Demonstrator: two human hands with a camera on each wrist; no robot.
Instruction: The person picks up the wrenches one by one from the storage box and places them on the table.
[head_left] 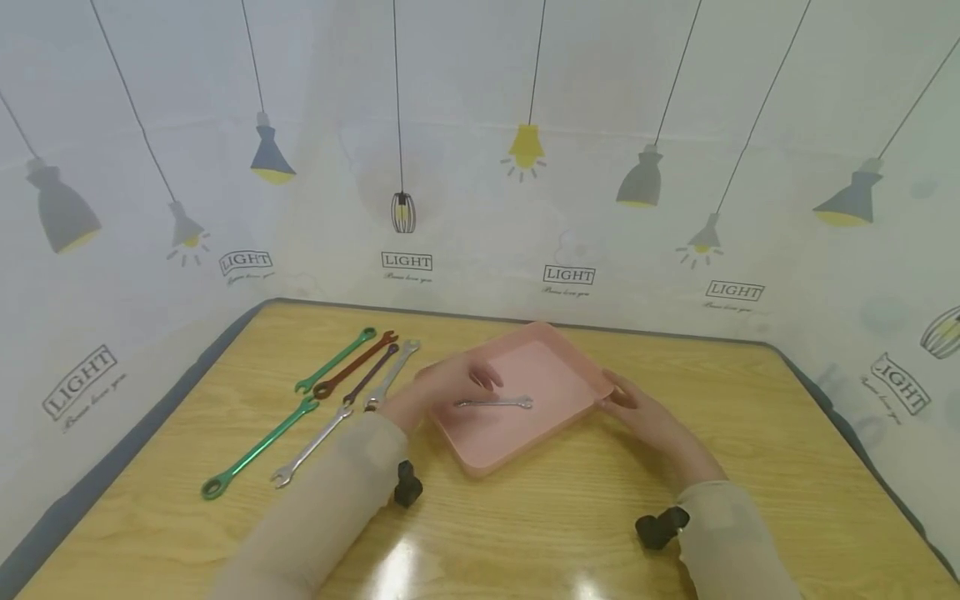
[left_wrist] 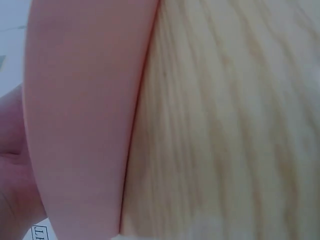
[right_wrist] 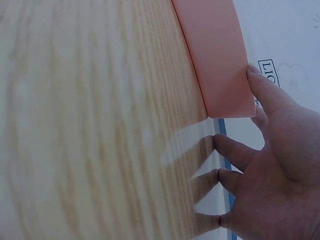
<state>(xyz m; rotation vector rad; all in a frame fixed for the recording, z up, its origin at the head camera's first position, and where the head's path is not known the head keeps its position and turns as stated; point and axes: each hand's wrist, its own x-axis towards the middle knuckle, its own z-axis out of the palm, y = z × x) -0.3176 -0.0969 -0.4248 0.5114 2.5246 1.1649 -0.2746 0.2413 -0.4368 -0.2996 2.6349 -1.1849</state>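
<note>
A pink tray (head_left: 551, 375) sits at an angle on the table, and a small silver wrench (head_left: 510, 402) lies on its floor. Over the tray's left side hovers my left hand (head_left: 461, 379), fingers loosely bent and close above the wrench's left end; in the left wrist view the tray wall (left_wrist: 85, 120) covers most of that hand. At the tray's right corner is my right hand (head_left: 637, 408). Its thumb (right_wrist: 257, 75) touches the rim, while the other fingers spread down to the tabletop beside the corner.
Left of the tray lie a long green wrench (head_left: 258, 450), a shorter green wrench (head_left: 337, 360), a red wrench (head_left: 356, 365), a dark purple wrench (head_left: 372, 372) and two silver wrenches, one (head_left: 311, 446) nearer me, the other (head_left: 393, 371) by my left forearm. A lamp-print curtain (head_left: 465, 250) surrounds the table.
</note>
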